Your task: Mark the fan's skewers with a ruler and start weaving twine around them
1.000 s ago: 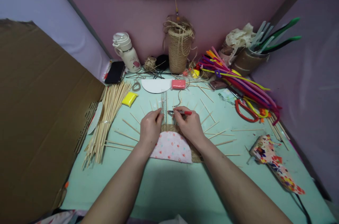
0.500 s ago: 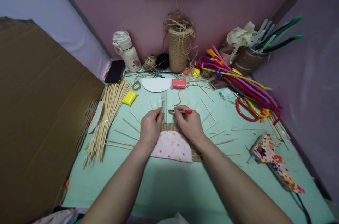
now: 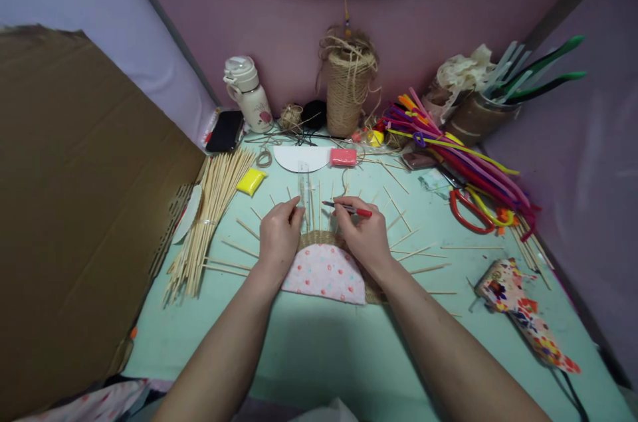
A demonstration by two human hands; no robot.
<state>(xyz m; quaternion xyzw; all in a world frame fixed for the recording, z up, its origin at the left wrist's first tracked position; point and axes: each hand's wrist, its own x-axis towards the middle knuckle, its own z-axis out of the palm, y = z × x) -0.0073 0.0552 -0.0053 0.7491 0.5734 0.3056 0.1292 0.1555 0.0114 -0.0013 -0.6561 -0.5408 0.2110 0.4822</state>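
My left hand (image 3: 280, 232) pinches a clear ruler (image 3: 304, 186), which stands lengthwise among the thin wooden sticks above the half-round piece. In my right hand (image 3: 366, 229) is a red pen (image 3: 355, 210), its tip pointing left toward the sticks. Between my wrists lies the half-round piece: white cloth with pink spots (image 3: 326, 274), bordered by a woven twine band (image 3: 319, 237). Sticks (image 3: 240, 250) fan outward from that band on both sides. My right hand and forearm hide part of the band.
A bundle of sticks (image 3: 207, 226) and a yellow packet (image 3: 251, 181) lie left. Behind are a white half-disc (image 3: 299, 157), a pink block (image 3: 343, 157), a twine spool (image 3: 349, 93) and a bottle (image 3: 249, 100). Right are pipe cleaners (image 3: 478, 166), red-handled scissors (image 3: 466, 216) and a flower-patterned glue gun (image 3: 531, 322).
The ruler and my left hand have shifted left relative to the sticks. The pen in my right hand is slightly farther from the ruler. The whole view has moved a little.
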